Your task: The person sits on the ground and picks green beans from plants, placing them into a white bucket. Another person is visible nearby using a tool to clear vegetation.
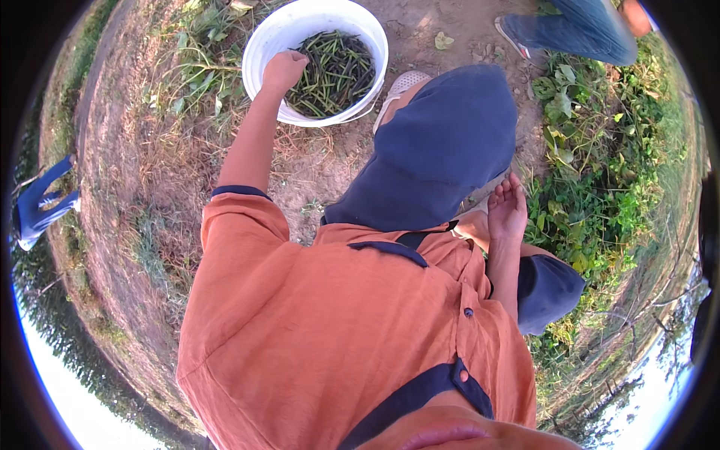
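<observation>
My left hand (284, 70) reaches over the near-left rim of a white plastic bucket (259, 42), its fingertips drawn together at the edge of the pods. Slender green and dark bean pods (332, 73) lie in a loose heap inside. Whether a pod is pinched between those fingers is hidden. My right hand (508, 208) rests palm up beside my bent knee, fingers loosely curled and nothing in them. Close to it grow low leafy green plants (590, 208).
My raised knee in dark blue trousers (433, 146) stands between the bucket and my right hand. At upper right is another person's jeans leg (574, 34) and shoe. Weeds (197, 79) flank the bucket. Someone in blue (45, 202) is farther off at left.
</observation>
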`<state>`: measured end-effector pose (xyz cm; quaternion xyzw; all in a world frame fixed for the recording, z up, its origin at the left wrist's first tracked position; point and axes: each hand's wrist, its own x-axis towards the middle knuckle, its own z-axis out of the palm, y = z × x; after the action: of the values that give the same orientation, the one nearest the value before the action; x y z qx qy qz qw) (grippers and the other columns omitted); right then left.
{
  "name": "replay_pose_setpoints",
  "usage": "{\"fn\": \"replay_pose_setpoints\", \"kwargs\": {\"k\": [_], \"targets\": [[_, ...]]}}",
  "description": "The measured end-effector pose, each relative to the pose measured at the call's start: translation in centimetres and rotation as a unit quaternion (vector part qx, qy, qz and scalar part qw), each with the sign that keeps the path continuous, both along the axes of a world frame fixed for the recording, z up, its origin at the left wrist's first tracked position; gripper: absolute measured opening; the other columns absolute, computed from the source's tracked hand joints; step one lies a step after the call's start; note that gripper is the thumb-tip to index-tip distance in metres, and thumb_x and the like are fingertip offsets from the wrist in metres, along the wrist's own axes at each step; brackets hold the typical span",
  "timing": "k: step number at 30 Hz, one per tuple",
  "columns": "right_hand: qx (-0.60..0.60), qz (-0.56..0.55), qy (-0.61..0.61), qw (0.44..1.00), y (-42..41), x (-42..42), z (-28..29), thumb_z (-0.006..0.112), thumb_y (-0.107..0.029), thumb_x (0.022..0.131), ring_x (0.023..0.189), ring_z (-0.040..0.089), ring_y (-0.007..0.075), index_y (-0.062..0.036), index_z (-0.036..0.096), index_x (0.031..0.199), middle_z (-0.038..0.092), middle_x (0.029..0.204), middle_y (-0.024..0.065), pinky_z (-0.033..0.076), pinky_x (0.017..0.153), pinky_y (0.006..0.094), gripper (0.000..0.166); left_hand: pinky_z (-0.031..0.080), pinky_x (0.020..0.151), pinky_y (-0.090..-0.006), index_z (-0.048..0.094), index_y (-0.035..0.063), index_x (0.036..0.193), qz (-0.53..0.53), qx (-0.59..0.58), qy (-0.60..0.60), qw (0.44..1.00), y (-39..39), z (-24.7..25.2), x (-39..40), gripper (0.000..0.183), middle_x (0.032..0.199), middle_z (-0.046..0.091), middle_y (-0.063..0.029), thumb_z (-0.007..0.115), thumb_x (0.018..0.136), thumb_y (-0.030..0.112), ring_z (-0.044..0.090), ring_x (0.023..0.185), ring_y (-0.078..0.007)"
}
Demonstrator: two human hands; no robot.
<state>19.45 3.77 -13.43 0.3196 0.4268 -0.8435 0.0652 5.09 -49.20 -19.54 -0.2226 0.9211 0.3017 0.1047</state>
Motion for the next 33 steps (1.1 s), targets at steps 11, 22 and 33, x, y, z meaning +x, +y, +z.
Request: {"fn": "replay_pose_setpoints", "kwargs": {"k": [11,22,33], "targets": [[-0.004,-0.013,-0.050,0.999,0.5,-0.4,-2.1,0.052,-0.026,0.098,0.083,0.057,0.0109,-0.0069,0.057,0.120,0.060,0.097,-0.0012,0.047,0.072,0.0239,0.030,0.050,0.092,-0.0389,0.070,0.0050,0.107,0.053,-0.098,-0.177,0.978,0.5,-8.4,-4.7,0.041,0.115,0.067,-0.0160,0.064,0.081,0.036,0.064,0.107,-0.0310],[0.031,-0.003,-0.065,0.997,-0.2,-1.1,-2.7,0.054,-0.025,0.096,0.081,0.056,0.0102,-0.0106,0.058,0.113,0.059,0.093,-0.0030,0.045,0.069,0.0240,0.022,0.051,0.087,-0.0394,0.070,0.0054,0.110,0.046,-0.118,-0.185,0.975,1.5,-7.8,-4.6,0.043,0.114,0.068,-0.0144,0.066,0.078,0.035,0.065,0.104,-0.0302],[0.021,0.020,-0.052,0.998,0.0,-0.9,-3.0,0.051,-0.025,0.098,0.083,0.058,0.0104,-0.0105,0.057,0.113,0.060,0.094,-0.0019,0.047,0.069,0.0242,0.022,0.034,0.044,-0.0221,0.061,0.0086,0.078,0.169,0.355,-0.040,0.919,1.8,-3.8,-2.2,0.007,0.079,0.064,-0.0032,0.059,0.081,0.014,0.048,0.055,-0.0077]]}}
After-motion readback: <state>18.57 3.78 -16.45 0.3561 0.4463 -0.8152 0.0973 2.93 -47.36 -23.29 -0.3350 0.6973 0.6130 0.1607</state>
